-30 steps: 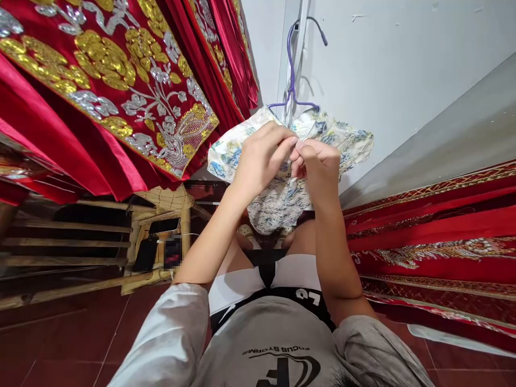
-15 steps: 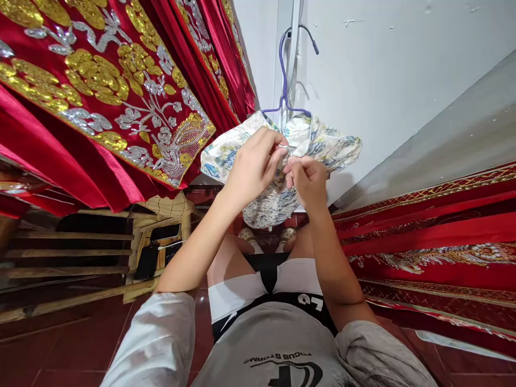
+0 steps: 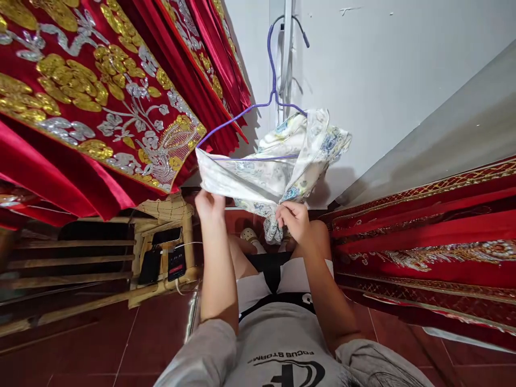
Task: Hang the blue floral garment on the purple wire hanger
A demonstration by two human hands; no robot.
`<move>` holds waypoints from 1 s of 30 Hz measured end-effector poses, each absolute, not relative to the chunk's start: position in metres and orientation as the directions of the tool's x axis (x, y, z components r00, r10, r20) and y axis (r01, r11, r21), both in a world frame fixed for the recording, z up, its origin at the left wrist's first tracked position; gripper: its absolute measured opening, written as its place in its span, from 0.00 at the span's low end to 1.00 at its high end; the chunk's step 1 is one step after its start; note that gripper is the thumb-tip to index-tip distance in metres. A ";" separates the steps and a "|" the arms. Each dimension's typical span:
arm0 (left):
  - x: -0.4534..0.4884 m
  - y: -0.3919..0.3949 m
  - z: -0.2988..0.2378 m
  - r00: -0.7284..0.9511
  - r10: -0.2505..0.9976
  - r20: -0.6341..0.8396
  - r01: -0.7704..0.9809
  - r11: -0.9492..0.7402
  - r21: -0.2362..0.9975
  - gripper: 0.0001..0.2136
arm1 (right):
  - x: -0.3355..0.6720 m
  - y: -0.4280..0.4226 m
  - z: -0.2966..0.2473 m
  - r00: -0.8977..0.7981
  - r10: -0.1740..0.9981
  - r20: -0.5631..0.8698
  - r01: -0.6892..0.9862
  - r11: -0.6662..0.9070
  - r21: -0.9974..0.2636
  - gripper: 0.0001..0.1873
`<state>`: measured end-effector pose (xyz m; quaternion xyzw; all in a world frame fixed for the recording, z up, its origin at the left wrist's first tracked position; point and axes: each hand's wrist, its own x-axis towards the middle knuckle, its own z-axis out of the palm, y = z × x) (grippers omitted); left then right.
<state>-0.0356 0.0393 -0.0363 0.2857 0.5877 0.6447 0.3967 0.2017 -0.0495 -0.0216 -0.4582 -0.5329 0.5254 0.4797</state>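
Floral garment (image 3: 278,180) hangs on purple hanger (image 3: 274,87) at 12 o'clock. Left hand (image 3: 210,205), fingers closed, grips its edge at 8 o'clock; right hand (image 3: 293,219), fingers curled, pinches fabric at 6 o'clock.

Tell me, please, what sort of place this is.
Probably a room in a home, judging by the bamboo seat, the red floor tiles and the floral garment on a purple hanger.
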 end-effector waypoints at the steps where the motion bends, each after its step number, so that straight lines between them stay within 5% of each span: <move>1: -0.022 0.028 -0.049 -0.535 0.836 -0.123 -0.203 0.014 0.979 0.18 | 0.204 -0.052 -0.024 -0.113 0.994 0.008 -0.008 0.007 -1.000 0.14; 5: 0.021 -0.010 -0.080 -0.549 0.819 -0.165 -0.411 -0.092 0.907 0.08 | 0.222 -0.061 -0.034 -0.100 0.993 -0.062 0.074 -0.054 -0.996 0.14; 10: 0.049 -0.041 -0.056 -0.295 0.955 -0.045 -0.510 -0.117 0.852 0.18 | 0.243 -0.056 -0.041 -0.165 0.973 -0.160 0.222 -0.121 -0.967 0.18; 14: 0.075 -0.065 -0.009 -0.001 0.966 0.259 -0.241 -0.251 0.937 0.15 | 0.239 -0.046 -0.034 -0.035 0.998 -0.056 0.142 -0.051 -0.989 0.27; 19: 0.082 -0.076 0.024 0.321 0.808 0.495 0.189 -0.566 0.802 0.05 | 0.229 -0.040 -0.009 -0.343 0.924 -0.169 -0.184 -0.243 -0.952 0.41; 23: 0.054 -0.061 0.023 0.307 0.830 0.466 0.227 -0.540 0.811 0.17 | 0.235 -0.035 0.020 -0.603 0.762 -0.237 -0.059 -0.339 -0.939 0.28; 27: 0.021 -0.049 0.008 0.499 0.823 0.272 0.208 -0.418 0.884 0.18 | 0.248 -0.022 0.062 -0.676 0.726 -0.125 0.135 -0.044 -0.990 0.13; 30: -0.004 -0.052 0.001 0.558 0.827 0.062 0.384 -0.324 0.864 0.19 | 0.258 0.003 0.084 -0.402 0.900 0.170 0.275 0.295 -0.915 0.05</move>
